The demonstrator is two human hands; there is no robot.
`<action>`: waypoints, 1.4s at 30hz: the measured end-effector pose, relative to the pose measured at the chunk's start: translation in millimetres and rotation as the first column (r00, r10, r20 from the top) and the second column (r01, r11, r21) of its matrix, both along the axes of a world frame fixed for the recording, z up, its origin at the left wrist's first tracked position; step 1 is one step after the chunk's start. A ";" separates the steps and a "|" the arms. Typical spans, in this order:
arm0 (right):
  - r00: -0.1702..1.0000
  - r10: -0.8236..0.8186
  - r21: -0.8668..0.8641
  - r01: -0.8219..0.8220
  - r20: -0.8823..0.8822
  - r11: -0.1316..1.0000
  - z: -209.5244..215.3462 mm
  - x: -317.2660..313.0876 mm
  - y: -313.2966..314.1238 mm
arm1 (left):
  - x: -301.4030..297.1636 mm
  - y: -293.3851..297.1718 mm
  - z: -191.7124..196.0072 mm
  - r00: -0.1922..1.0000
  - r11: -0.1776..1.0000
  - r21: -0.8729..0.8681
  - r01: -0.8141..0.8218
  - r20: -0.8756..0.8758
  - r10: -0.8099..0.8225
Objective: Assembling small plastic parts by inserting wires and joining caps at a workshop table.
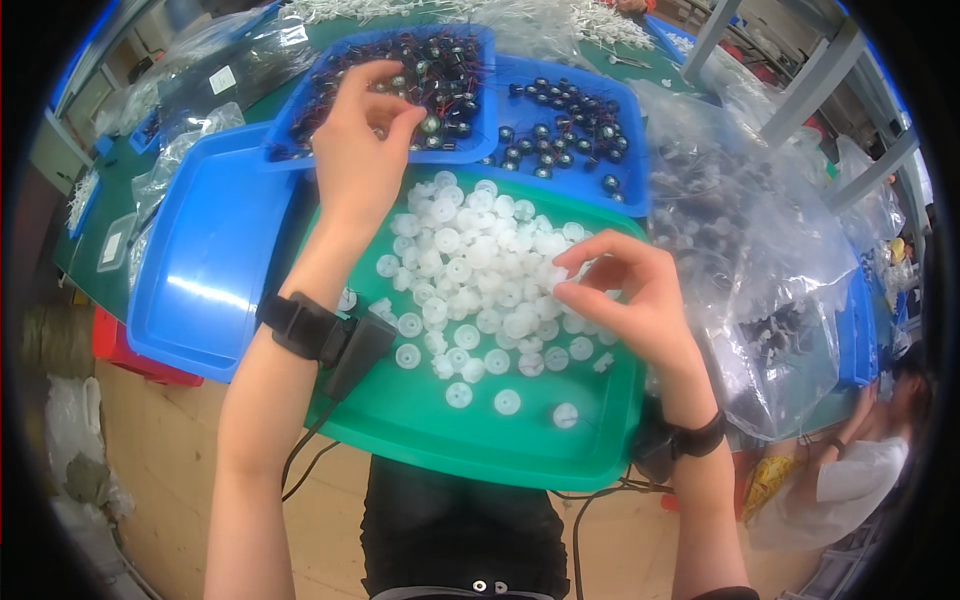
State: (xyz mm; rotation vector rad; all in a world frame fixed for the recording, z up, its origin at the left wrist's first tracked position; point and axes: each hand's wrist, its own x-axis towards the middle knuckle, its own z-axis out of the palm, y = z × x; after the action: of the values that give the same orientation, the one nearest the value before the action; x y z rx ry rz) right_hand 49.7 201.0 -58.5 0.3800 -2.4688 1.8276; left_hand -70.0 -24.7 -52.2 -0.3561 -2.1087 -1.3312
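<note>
My left hand is over a blue tray packed with small dark motors trailing thin wires. Its thumb and index finger are apart, and no motor shows between them; one lies just beyond the thumb tip. My right hand is at the right side of a heap of white plastic wheels in a green tray. Thumb and index finger close on a white wheel at the heap's edge, its shape partly hidden by the fingertips. Several wheels lie loose towards the tray's near side.
A second blue tray with dark motors stands behind the green one. An unfilled blue tray is at left. Clear plastic bags of dark parts crowd the right. Cables hang below the green tray. Another person is at far right.
</note>
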 end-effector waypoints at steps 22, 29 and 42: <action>0.915 0.399 -0.555 -0.304 0.055 0.775 11.5 17.3 -7.3 | 92.6 35.2 31.3 0.645 0.707 0.459 0.538 0.315 -0.696; 0.962 0.264 -0.485 -0.196 0.075 0.852 19.5 24.9 -14.0 | 102.3 37.7 21.7 0.801 0.795 0.109 0.596 -0.013 -0.599; 0.877 0.180 0.219 -0.088 -0.445 0.972 12.2 18.3 -7.1 | 93.1 33.7 19.8 0.721 0.717 -0.078 0.693 0.062 -0.690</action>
State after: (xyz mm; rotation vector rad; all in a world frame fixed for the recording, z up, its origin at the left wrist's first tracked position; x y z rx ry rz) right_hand 68.0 193.9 -46.3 0.9038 -2.3202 1.3279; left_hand 23.0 9.1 -32.4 -1.2853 -2.1453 -1.6295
